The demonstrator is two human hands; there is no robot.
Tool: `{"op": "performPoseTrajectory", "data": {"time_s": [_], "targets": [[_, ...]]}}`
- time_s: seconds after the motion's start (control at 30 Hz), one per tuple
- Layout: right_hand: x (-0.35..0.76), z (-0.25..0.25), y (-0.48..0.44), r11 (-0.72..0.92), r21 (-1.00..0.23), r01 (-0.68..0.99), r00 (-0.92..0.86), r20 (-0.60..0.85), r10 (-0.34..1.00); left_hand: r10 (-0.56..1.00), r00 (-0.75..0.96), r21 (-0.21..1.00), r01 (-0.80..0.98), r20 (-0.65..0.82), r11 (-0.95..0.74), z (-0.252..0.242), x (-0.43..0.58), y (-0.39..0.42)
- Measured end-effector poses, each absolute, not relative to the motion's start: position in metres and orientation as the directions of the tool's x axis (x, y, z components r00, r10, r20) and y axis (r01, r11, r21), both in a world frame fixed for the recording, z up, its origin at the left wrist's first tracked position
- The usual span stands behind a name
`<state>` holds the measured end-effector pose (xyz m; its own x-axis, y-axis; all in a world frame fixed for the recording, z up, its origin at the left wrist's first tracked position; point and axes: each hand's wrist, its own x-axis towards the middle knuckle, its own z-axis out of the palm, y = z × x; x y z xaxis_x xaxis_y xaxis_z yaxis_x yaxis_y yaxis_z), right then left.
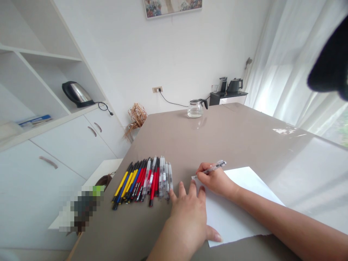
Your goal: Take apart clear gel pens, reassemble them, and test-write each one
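Note:
My right hand grips a clear pen near the top left corner of a white sheet of paper. Its tip is hidden behind my fingers. My left hand lies flat with fingers spread, the thumb on the paper's lower left edge and the other fingers on the table by its left side. Just left of that hand lies a row of pens in yellow, blue, red and clear barrels, side by side. The little finger is close to the nearest clear pens; whether it touches them I cannot tell.
A glass teapot with clear liquid stands at the far end of the brown table. Beyond it, a black kettle sits on a small stand. White cabinets with a steel kettle line the left.

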<state>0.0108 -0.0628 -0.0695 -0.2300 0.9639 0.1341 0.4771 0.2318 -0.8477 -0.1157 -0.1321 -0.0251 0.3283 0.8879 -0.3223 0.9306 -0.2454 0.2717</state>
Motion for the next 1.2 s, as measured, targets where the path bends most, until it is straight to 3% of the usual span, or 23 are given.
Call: {"op": "performPoseTrajectory", "data": {"time_s": [0.67, 1.2], "targets": [[0.0122, -0.0745, -0.0591, 0.286, -0.81, 0.512, -0.225, 0.194, 0.955, 0.877, 0.332, 0.244, 0.935, -0.348, -0.257, -0.023, -0.1151, -0.1322], [0.0126, -0.0722, -0.0616, 0.263, -0.825, 0.5, -0.249, 0.154, 0.956, 0.888, 0.33, 0.285, 0.927, -0.321, -0.242, -0.0231, -0.1151, -0.1314]]}}
